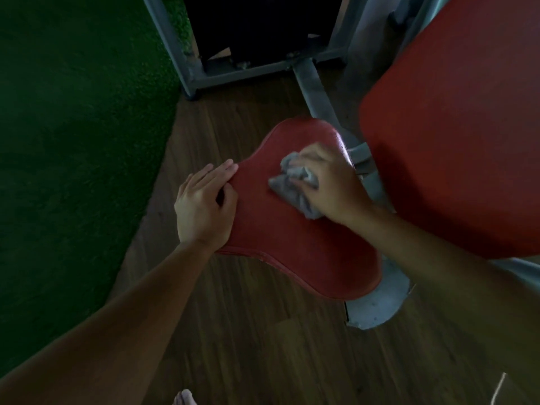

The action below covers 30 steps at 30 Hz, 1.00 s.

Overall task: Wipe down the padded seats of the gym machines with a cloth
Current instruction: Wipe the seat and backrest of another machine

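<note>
Showing at the bottom edge, bare toes [184, 398] stand on the wood floor [248, 331], which lies open along the seat's near and left edges. The left hand [204, 204] rests flat, fingers straight, on the left edge of the red padded seat [277, 238]. The right hand [328, 182] grips a bunched grey cloth [292, 185] on the seat's far half. A red back pad [455, 127] crowds the right side; a grey frame [257, 74] and green turf [73, 127] lie beyond.
</note>
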Motion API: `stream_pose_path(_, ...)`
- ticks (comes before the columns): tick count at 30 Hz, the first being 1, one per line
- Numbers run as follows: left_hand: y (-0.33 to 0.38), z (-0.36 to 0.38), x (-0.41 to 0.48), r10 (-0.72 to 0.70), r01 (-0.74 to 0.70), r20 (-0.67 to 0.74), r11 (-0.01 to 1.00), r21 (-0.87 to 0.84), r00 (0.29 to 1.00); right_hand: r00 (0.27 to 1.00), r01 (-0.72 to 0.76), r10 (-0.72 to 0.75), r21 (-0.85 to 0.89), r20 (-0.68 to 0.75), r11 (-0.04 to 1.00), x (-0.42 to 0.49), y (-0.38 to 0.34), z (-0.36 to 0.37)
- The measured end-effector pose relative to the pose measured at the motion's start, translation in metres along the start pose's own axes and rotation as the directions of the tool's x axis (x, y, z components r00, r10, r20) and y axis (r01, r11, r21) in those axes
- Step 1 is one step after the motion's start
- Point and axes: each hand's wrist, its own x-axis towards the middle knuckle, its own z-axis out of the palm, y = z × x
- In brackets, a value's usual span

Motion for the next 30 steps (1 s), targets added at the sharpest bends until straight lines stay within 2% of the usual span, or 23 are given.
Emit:
stream_pose_path(3, 0.001, -0.001, 0.0, 0.002, -0.002, 0.007, 1.0, 0.015, 1.0, 0.998, 0.046, -0.043, -0.048, 0.05, 0.998, -0.004, 0.001, 0.0)
stream_pose_path(6, 0.003, -0.002, 0.0, -0.004, 0.003, 0.01, 1.0, 0.028, 1.0, 0.998, -0.063, 0.06, -0.151, -0.02, 0.987, 0.035, 0.007, 0.004)
stream_pose_path(8, 0.004, -0.003, 0.0, -0.012, 0.012, 0.012, 1.0, 0.027, 1.0, 0.992, -0.122, 0.119, -0.131, -0.029, 0.984, 0.042, 0.005, 0.005)
stream_pose_path(12, 0.004, -0.004, -0.001, -0.008, 0.008, 0.012, 0.999, 0.033, 1.0, 0.999, 0.013, -0.014, 0.036, 0.039, 0.999, -0.015, -0.016, 0.001)
stream_pose_path(14, 0.004, -0.004, -0.001, -0.006, 0.006, 0.013, 0.999, 0.037, 1.0, 0.998, 0.043, -0.045, 0.048, 0.045, 0.998, -0.034, -0.013, -0.004)
stream_pose_path(19, 0.004, -0.004, -0.002, -0.006, 0.005, 0.005, 1.0, 0.026, 1.0, 0.988, -0.136, 0.131, -0.057, -0.077, 0.989, -0.004, 0.028, -0.01)
stream_pose_path(22, 0.003, -0.003, -0.002, -0.001, 0.001, -0.007, 1.0, 0.016, 1.0, 0.974, -0.197, 0.197, 0.007, -0.113, 0.98, -0.008, 0.02, -0.011)
stream_pose_path(26, 0.003, -0.004, -0.003, 0.005, -0.005, -0.013, 1.0, 0.014, 1.0, 0.974, -0.188, 0.189, 0.021, -0.126, 0.982, -0.033, 0.005, -0.009)
stream_pose_path(30, 0.002, -0.003, -0.002, 0.01, -0.009, -0.011, 1.0, 0.026, 1.0, 0.984, -0.167, 0.166, -0.011, -0.063, 0.986, -0.018, 0.019, -0.008)
